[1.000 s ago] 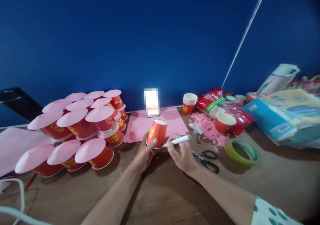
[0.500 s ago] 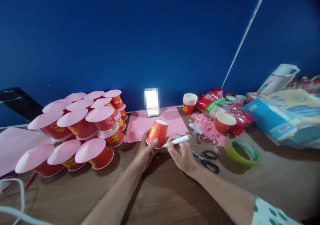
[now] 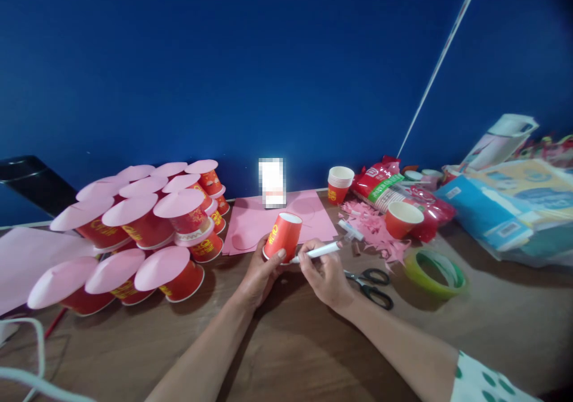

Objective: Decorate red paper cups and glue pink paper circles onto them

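Note:
My left hand (image 3: 262, 277) is closed around a red paper cup (image 3: 285, 235) with yellow lettering. The cup is tilted, its pale base end facing up and its rim low near my thumb. In my right hand (image 3: 329, 280) is a white marker (image 3: 323, 250), held like a pen, its tip close to the cup's lower edge. Whether the tip touches the cup I cannot tell. Beneath and behind the cup lie pink paper sheets (image 3: 250, 217). A pair of scissors (image 3: 376, 285) with black handles rests just right of my right hand.
Several red cups topped with pink paper cones (image 3: 163, 268) stand stacked at left. On the right are nested cups (image 3: 339, 184), pink scraps (image 3: 373, 229), a lone cup (image 3: 403, 220), a tape roll (image 3: 436, 274) and a blue package (image 3: 487, 211). A blue wall (image 3: 286, 80) rises behind.
Almost nothing differs. The cup in my left hand has shifted very slightly, while the marker stays at its lower edge.

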Demonstrator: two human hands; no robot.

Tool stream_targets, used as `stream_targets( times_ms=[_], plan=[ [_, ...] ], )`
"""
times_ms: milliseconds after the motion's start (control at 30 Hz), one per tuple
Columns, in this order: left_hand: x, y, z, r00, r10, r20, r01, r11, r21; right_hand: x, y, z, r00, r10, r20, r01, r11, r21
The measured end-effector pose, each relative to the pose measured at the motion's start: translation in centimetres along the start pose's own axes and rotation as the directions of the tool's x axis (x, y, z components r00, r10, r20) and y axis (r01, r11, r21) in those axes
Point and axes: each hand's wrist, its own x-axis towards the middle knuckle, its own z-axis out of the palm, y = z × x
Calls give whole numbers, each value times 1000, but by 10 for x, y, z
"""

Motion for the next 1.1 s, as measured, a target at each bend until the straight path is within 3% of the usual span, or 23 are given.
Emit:
stream_targets(
  times_ms=[1100],
  plan=[
    [0,1,3,1000,7,-23,-8,1000,-8,-1,-2,0,1000,-13,5,13,1000,3]
  ],
)
